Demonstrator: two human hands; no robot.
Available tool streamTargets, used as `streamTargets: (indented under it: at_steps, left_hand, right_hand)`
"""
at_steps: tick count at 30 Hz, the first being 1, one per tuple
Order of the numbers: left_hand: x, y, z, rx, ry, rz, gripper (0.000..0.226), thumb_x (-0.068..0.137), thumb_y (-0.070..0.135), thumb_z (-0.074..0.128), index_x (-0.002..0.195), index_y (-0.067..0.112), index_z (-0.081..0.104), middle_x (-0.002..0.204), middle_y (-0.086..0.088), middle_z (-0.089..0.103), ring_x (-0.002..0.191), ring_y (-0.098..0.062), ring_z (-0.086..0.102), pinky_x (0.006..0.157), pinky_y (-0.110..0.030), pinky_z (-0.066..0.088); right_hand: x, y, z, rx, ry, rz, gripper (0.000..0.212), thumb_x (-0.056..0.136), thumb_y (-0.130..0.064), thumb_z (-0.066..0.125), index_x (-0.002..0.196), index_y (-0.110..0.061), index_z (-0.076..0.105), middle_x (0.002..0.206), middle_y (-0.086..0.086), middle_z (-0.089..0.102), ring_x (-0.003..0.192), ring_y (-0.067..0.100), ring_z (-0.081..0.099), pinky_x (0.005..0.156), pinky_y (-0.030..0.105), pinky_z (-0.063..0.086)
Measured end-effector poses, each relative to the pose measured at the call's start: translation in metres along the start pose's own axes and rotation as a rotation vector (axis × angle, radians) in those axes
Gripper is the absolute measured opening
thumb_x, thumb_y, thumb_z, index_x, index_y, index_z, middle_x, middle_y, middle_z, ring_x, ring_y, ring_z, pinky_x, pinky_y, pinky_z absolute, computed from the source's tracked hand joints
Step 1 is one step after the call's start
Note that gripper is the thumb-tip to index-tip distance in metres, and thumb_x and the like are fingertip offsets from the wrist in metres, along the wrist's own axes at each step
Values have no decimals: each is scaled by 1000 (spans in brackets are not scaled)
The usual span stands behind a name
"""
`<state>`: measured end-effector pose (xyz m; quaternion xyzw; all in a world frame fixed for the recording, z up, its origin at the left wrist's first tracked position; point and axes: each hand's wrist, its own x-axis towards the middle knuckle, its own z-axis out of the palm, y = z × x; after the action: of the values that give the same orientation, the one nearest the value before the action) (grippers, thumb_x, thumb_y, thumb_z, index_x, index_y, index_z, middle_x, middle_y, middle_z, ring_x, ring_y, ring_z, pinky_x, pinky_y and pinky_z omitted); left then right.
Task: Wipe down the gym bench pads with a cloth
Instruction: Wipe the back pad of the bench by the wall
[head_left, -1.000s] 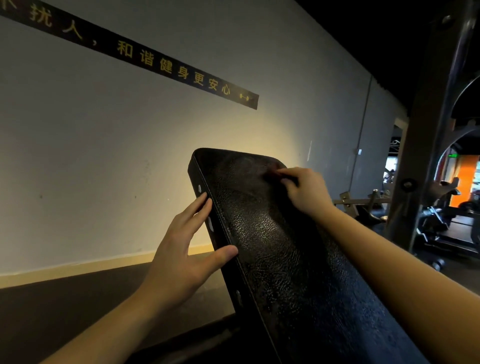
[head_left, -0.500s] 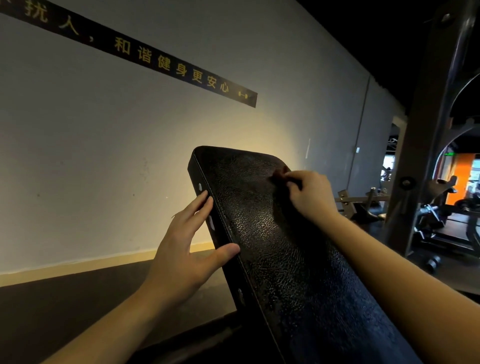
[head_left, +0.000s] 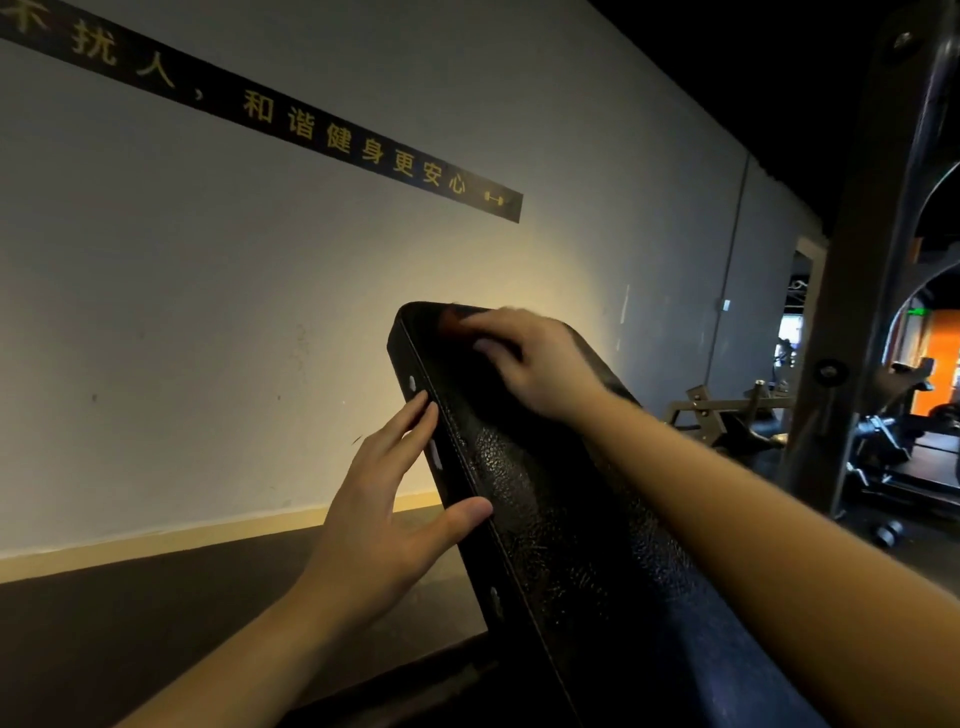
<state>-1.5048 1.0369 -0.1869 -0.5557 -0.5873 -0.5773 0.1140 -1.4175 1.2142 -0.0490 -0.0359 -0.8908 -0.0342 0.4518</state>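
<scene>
R hand (head_left: 540, 364), cloth (head_left: 451, 322) now atop up-left-tilted pad (head_left: 545, 519)

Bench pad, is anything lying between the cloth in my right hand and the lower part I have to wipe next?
Nothing lies on the bench pad face below the cloth under your right hand. Only your left hand intrudes: its thumb rests over the pad's left edge, partway down.

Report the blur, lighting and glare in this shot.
Head view: the right hand and reddish cloth at the top of the bench pad are motion-blurred; the left hand on its side edge is sharp; warm light pools on the wall behind; glints speckle the pad's grain; the floor lies in shadow.
</scene>
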Motion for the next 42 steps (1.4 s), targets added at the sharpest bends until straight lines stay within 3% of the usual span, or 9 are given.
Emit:
streamTargets:
  at_steps: [4, 14, 18, 22, 26, 31, 36, 39, 42]
  left_hand:
    - [-1, -2, -1, 5, 5, 22, 94, 66, 88, 57, 150, 57, 28, 157, 44, 18, 145, 18, 17, 112, -22, 21]
    - [2, -2, 1, 32, 50, 17, 77, 70, 86, 55, 139, 65, 29, 142, 56, 21, 134, 27, 22, 103, -8, 19]
    - [4, -3, 1, 12, 121, -5, 63, 74, 83, 53, 133, 62, 40, 139, 49, 33, 129, 27, 30, 103, -11, 23]
    - [2, 0, -2, 27, 187, 20, 55, 83, 75, 54, 132, 49, 53, 132, 40, 47, 124, 18, 44, 104, -18, 37]
    - [9, 21, -17, -58, 159, -10, 53, 82, 72, 55, 127, 45, 58, 122, 33, 57, 117, 12, 52, 96, -20, 44]
    - [19, 61, -31, -240, -89, -47, 66, 72, 73, 64, 129, 40, 64, 130, 24, 61, 122, 10, 51, 101, -18, 38]
    - [17, 73, -50, -326, -14, -143, 16, 87, 34, 80, 101, 28, 74, 115, 13, 71, 119, -16, 61, 109, -43, 46]
    - [13, 71, -64, -402, 60, -218, 11, 92, 24, 75, 99, 18, 71, 95, 1, 73, 101, -18, 68, 92, -40, 55]
    - [13, 66, -72, -509, 175, -325, 9, 96, 21, 70, 105, 20, 69, 96, -1, 73, 98, -18, 68, 83, -33, 56]
  right_hand:
    - [38, 45, -5, 28, 79, 639, 33, 98, -15, 58, 127, -21, 71, 128, 10, 69, 120, 31, 62, 103, 34, 46]
    - [2, -42, -7, 236, -116, 98, 29, 99, -11, 60, 124, -17, 73, 119, -3, 73, 115, 8, 64, 104, 25, 46]
    - [-42, -42, -48, 380, -246, 276, 26, 98, -7, 61, 110, -25, 75, 102, -7, 75, 96, 2, 67, 88, 19, 52]
    - [-68, -47, -78, 729, -290, 684, 22, 97, -4, 59, 107, -13, 77, 103, 16, 75, 90, 25, 70, 87, 40, 57]
    - [-83, -60, -88, 966, -282, 855, 22, 96, -2, 57, 108, -8, 75, 105, 20, 74, 94, 30, 70, 84, 39, 58]
    - [-86, -82, -83, 1177, -262, 886, 27, 95, -3, 59, 121, -2, 66, 109, 20, 68, 104, 33, 66, 97, 44, 54]
    - [-84, -104, -74, 1273, -265, 833, 27, 98, -9, 60, 123, -1, 63, 111, 21, 68, 102, 31, 69, 86, 39, 61]
    - [-87, -118, -72, 1199, -359, 706, 31, 96, -8, 64, 126, 0, 62, 112, 20, 72, 100, 33, 73, 71, 34, 62]
    - [-82, -121, -69, 871, -397, 579, 32, 94, -5, 68, 126, -10, 63, 104, 14, 76, 94, 30, 75, 82, 42, 61]
